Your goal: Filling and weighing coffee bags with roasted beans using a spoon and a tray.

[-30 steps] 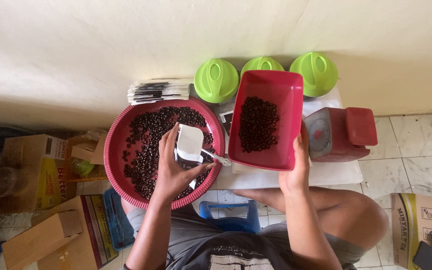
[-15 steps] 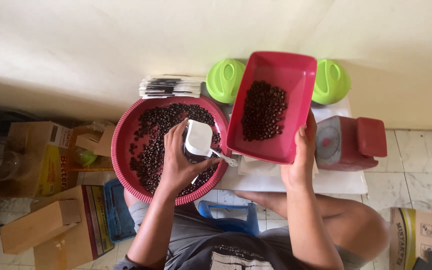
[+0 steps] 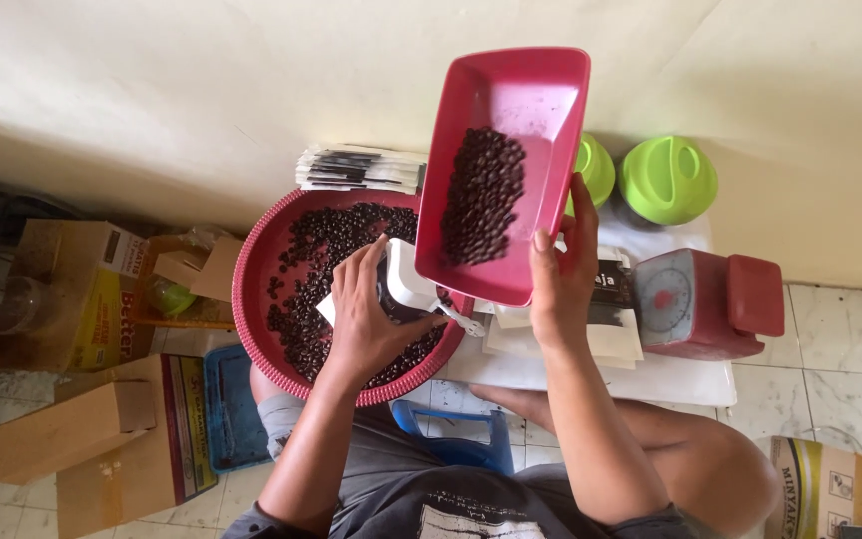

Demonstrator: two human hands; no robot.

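Note:
My right hand (image 3: 561,279) grips the side of a red rectangular tray (image 3: 536,95), lifted and tilted down toward its near corner, with dark round beans (image 3: 481,195) sliding that way. My left hand (image 3: 366,314) holds a pouch (image 3: 391,289) upright over a round red basket (image 3: 251,289) of the same dark beans (image 3: 316,260). A white scoop (image 3: 413,284) sits at the pouch mouth, right below the tray's low corner.
A red kitchen scale (image 3: 705,304) stands on the white board (image 3: 650,374) at right. Two green lids (image 3: 665,178) sit by the wall, beside a stack of flat pouches (image 3: 361,168). More pouches (image 3: 606,319) lie under my right hand. Cardboard boxes (image 3: 82,419) fill the floor at left.
My right hand has raised the red tray, swung it left over the basket and tipped it, so the beans slid toward its low corner. My left hand stays on the pouch.

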